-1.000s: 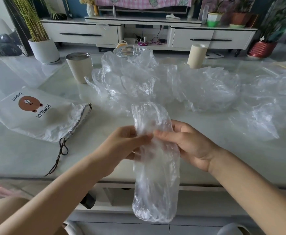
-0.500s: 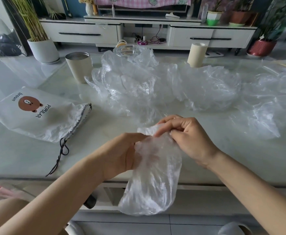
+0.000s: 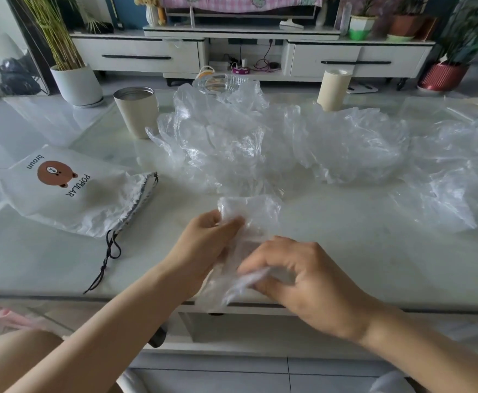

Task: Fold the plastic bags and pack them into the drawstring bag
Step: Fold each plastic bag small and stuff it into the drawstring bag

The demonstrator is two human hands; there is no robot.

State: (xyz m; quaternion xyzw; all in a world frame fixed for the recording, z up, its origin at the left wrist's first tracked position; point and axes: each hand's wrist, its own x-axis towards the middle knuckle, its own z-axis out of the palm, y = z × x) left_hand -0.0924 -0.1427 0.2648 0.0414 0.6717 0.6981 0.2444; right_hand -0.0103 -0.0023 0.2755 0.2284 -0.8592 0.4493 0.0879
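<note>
Right hand [image 3: 308, 282] drops from the top of the clear plastic bag [image 3: 249, 214] to its lower end, and the dangling tail hangs way shorter than half a second back. Left hand [image 3: 203, 245] pinches the upper part, so that grip is clamped on the film. The right grip curls round the crumpled bottom, probably to flip it up for another fold. The bag sits between both grips over the bench [image 3: 359, 251] near its front edge, folded top poking above the left fingers. The drawstring bag [image 3: 70, 199] lies off left, mouth toward the hands, handy for packing. The loose pile of bags [image 3: 260, 137] waits behind.
</note>
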